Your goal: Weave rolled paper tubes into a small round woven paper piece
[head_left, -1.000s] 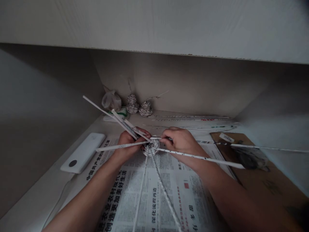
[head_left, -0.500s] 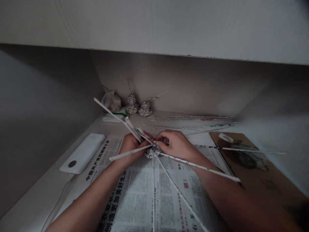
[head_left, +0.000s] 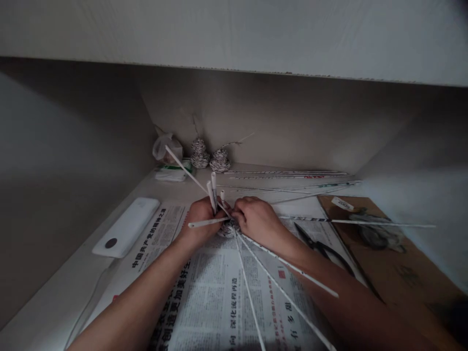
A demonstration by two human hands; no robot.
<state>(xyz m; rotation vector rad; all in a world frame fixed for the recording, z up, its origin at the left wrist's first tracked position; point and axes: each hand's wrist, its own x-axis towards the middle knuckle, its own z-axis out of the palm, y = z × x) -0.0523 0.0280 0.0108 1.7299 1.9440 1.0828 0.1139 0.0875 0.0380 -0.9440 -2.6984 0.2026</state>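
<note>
A small round weave of rolled newspaper tubes sits between my hands, with several long paper tubes fanning out toward me and to the right. My left hand is closed around its left side, and short tube ends stand up by the fingers. On the right side my right hand has its fingers bent and pressed together at the weave's top edge, where the tubes cross. The fingertips partly hide the weave. One thin tube slants up to the left from there.
Newspaper covers the surface. Black-handled scissors lie beside my right forearm, near a cardboard sheet. A white power bank lies left. Behind are two woven gourds, a plastic bag and loose paper tubes.
The weave has turned slightly, so the upright tube ends shifted right and the near tubes swung right. My right fingers have curled in closer. The scissors now show beside my forearm.
</note>
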